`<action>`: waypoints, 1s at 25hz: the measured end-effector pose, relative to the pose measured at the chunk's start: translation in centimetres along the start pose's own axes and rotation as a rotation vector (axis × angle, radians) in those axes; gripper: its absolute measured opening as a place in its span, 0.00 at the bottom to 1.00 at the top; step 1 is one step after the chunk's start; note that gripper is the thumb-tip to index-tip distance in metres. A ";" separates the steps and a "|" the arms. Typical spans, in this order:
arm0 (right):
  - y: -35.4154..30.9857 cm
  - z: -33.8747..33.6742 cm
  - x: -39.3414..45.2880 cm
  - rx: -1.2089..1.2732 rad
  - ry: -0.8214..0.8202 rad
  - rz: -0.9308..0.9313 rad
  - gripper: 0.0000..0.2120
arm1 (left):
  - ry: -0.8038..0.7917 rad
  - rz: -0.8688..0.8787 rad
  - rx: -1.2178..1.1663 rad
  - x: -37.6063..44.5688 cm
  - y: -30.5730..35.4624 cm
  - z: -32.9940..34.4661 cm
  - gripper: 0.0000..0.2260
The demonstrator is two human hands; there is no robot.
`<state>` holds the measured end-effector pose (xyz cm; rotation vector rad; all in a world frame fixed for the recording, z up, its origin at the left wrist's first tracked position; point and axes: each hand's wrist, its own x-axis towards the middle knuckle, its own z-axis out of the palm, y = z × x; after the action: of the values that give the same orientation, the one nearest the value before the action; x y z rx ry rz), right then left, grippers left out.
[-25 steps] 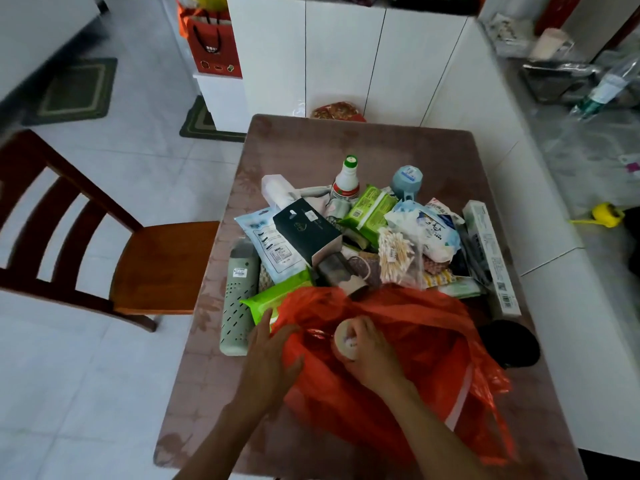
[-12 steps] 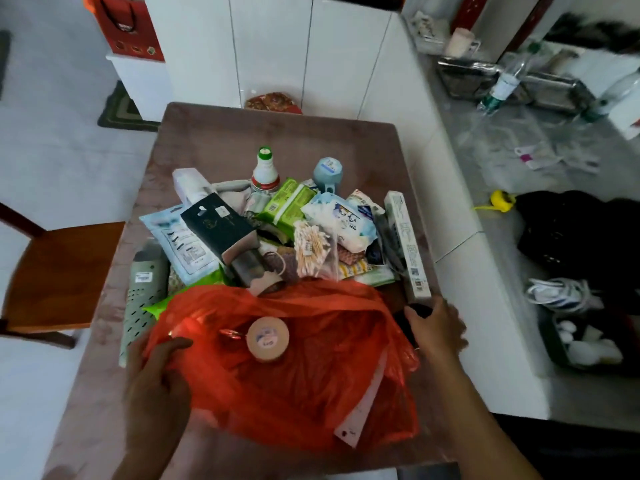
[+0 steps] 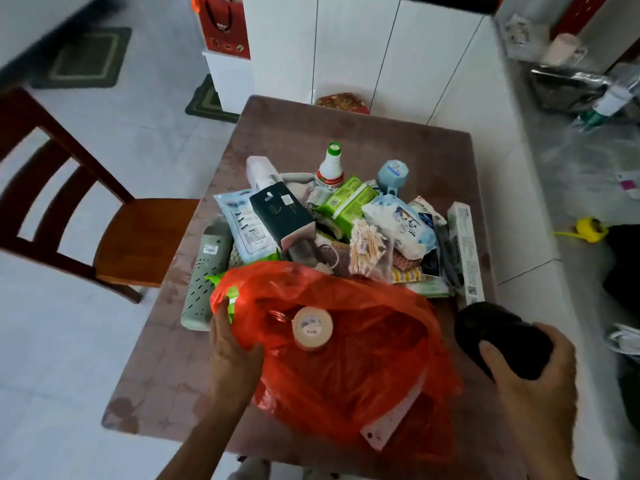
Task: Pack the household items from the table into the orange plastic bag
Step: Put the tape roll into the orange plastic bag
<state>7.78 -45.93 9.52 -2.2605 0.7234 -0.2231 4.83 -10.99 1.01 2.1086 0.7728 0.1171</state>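
The orange plastic bag (image 3: 353, 368) lies open on the near half of the table (image 3: 346, 133). A beige tape roll (image 3: 312, 328) rests inside its mouth. My left hand (image 3: 232, 351) grips the bag's left rim. My right hand (image 3: 533, 386) holds a black round object (image 3: 498, 336) just right of the bag, lifted near the table's right edge. Behind the bag lies a pile of household items: a white bottle with a green cap (image 3: 330, 166), a dark box (image 3: 282, 213), green wipe packs (image 3: 348, 199), cotton swabs (image 3: 367, 249) and a long white box (image 3: 465, 251).
A wooden chair (image 3: 114, 230) stands left of the table. White cabinets (image 3: 346, 46) are behind it, and a grey counter (image 3: 588, 150) with clutter runs along the right. A grey-green perforated case (image 3: 207, 271) lies at the pile's left edge.
My right hand has picked up the black round object from the table's right side and lifted it toward me. My left hand has shifted higher on the bag's left rim.
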 end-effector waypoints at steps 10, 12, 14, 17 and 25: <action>-9.5 20.2 -13.1 -0.539 -0.918 -0.883 0.37 | -0.133 0.268 0.029 -2.1 -1.6 -5.8 0.39; -9.7 22.0 -13.6 -0.717 -0.945 -0.960 0.34 | -0.212 0.355 0.052 -2.1 -2.5 -6.3 0.44; -9.9 20.8 -13.2 -0.481 -0.853 -1.011 0.23 | -0.252 0.390 0.030 -1.4 -3.4 -6.5 0.44; -11.1 18.3 -9.1 -0.034 -0.412 -0.869 0.04 | -0.275 0.362 -0.037 0.2 -3.5 -6.9 0.41; -13.6 25.8 1.9 -0.358 -0.621 -0.089 0.19 | -0.447 0.638 0.100 0.3 -2.5 -6.7 0.23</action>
<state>24.52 -23.72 0.59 -2.4952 0.3454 0.5914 1.52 -5.04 3.21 2.2883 -0.1722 -0.0546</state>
